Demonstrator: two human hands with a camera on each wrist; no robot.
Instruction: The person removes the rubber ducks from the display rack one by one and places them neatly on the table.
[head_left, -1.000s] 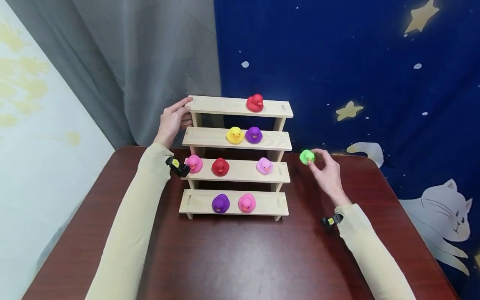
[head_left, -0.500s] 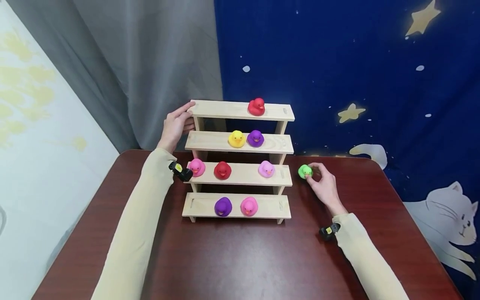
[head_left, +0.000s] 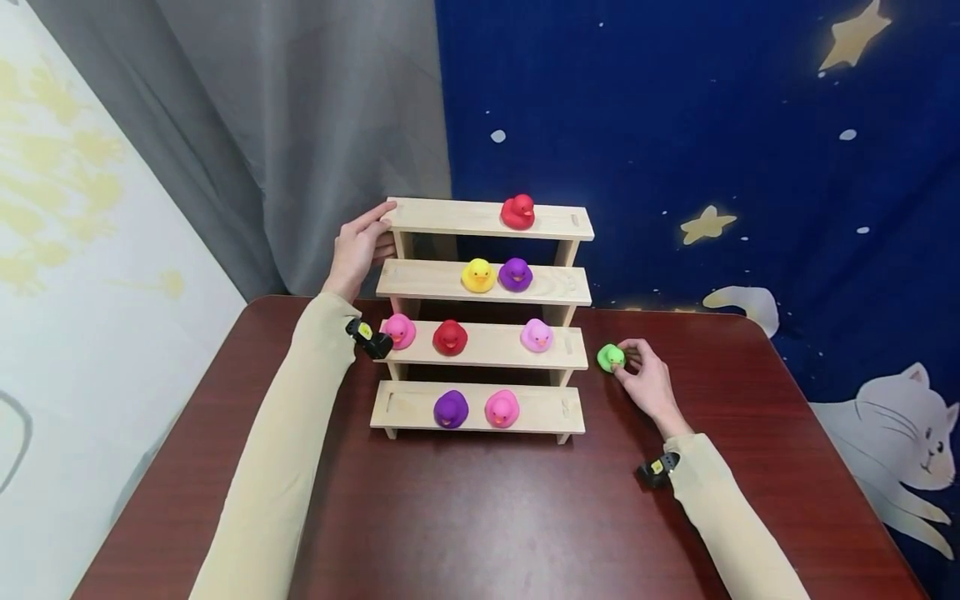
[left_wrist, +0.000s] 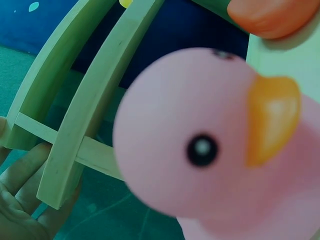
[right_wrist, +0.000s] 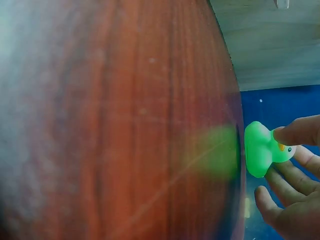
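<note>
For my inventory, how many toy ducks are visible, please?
9. Top shelf: red duck. Second: yellow duck, purple duck. Third: pink duck, red duck, lilac duck. Bottom: purple duck, pink duck. Right hand: green duck. More could be hidden behind.

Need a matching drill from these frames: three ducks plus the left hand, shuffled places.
Things:
1. yellow duck
2. green duck
3. left hand
4. pale pink duck

Places:
A. third shelf from the top
B. touching the left end of the top shelf
C. second shelf from the top
D. held by the right hand

Pairs: 1-C, 2-D, 3-B, 4-A
</note>
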